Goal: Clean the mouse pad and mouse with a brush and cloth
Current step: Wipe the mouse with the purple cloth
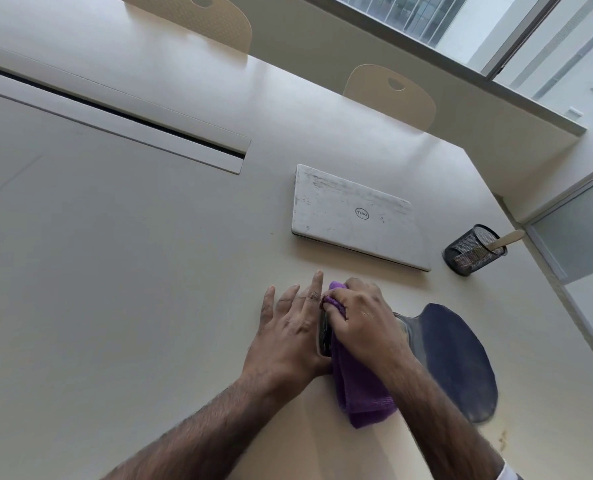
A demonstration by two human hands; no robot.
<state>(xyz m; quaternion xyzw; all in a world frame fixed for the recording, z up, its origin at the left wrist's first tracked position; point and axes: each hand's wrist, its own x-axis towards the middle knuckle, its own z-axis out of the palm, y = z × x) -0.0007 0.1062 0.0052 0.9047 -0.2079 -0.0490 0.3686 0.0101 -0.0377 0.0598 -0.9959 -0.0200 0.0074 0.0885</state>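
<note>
The right hand (pixel 361 320) is curled tight around a bunched purple cloth (pixel 361 393) and presses it down on the mouse (pixel 324 336). The loose end of the cloth trails back under the wrist onto the surface (pixel 149 271). The left hand (pixel 288 327) lies just beside the mouse with its fingers straight and spread, palm down; its thumb is hidden. Only a thin dark sliver of the mouse shows in the gap between the two hands, and the rest is covered by cloth and knuckles.

To the right of the right hand, touching its forearm in the view, lies the dark blue mouse pad (pixel 457 362), rounded, with a greyish wrist rest (pixel 404 323) at its near-hand end.

Beyond the hands sits a closed, scuffed white Dell laptop (pixel 357 216). To its right stands a black mesh pen holder (pixel 471 249) with a pale wooden handle (pixel 506 239) leaning out; what the handle ends in is blurred behind the mesh.

The surface is off-white and broad, with a long cable slot (pixel 115 116) under a raised flap towards the left and a small brownish stain (pixel 502 441) near the lower right edge. Two beige chair backs (pixel 392 95) rise behind its far edge. A window (pixel 426 15) runs above them, and a frosted glass panel (pixel 579 237) closes the right side. A white sleeve (pixel 509 474) is cut off at the bottom edge.
</note>
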